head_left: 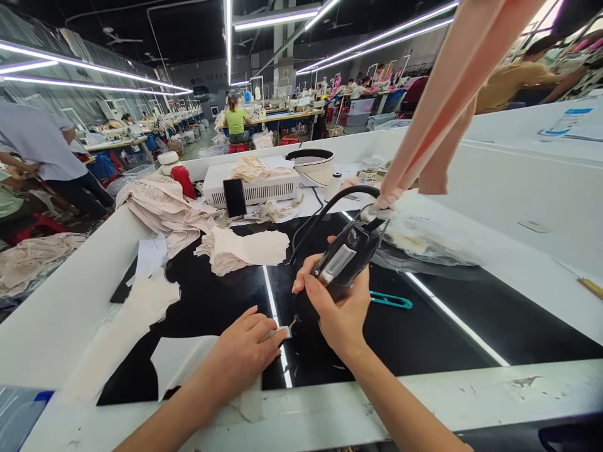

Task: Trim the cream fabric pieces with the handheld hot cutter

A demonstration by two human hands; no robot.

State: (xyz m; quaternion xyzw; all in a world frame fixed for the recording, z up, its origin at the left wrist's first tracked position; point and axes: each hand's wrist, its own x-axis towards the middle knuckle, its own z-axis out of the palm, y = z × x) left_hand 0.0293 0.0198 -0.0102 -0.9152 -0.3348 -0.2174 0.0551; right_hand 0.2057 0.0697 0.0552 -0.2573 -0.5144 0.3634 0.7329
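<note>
My right hand (pixel 346 314) is wrapped round a black handheld power tool (pixel 336 267) with a silver plate on its side. A thick black cable runs from its top, and pink fabric strips (pixel 431 107) tied there stretch upward. The tool's thin tip points down toward my left hand (pixel 252 345). That hand rests low over the black glossy tabletop (pixel 226 314), its fingers closed on a small flat pale piece (pixel 285 331) whose end sticks out near the tip. What the piece is I cannot make out. A cut fabric piece (pixel 181 361) lies beside my left forearm.
Teal thread snips (pixel 391 300) lie right of my right hand. Behind are stacked fabric pieces (pixel 245 248), a phone (pixel 234 198), a white vented box (pixel 254 182) and a plastic bag (pixel 424 232). A raised white wall (pixel 61 301) borders the left side. Other people sit farther off.
</note>
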